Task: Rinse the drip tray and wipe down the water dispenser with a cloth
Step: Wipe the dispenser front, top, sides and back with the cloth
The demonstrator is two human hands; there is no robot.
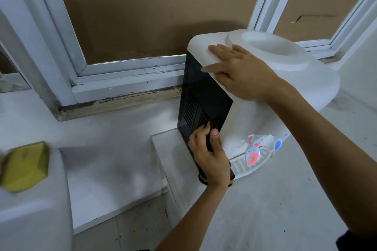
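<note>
Dispenser [255, 91] sits right of centre in the frame, a white tabletop water unit on a pale table [285, 199], turned so that its black vented back panel [202, 104] faces the lower left. The right hand [240, 73] lies flat on the white top, fingers [216, 49] straight and spread, just beside the round bottle well [271, 49]; this reads as bracing, keeping the light body from sliding or tipping while the other hand works. The left hand [210, 153] is low on the back panel, its fingers curled round something dark [211, 134] against the black surface. Whether that is a dark cloth or a part of the unit, I cannot tell. The drip tray [251, 163], white and slatted, is seated at the base under the red tap [253, 155] and blue tap [278, 144], to the lower right of the left hand, so its rinsing looks not yet begun. At the left edge of the frame a yellow sponge [26, 167] rests on a rounded white object [34, 210], well apart from both hands. A framed window [130, 71] backs the scene.
</note>
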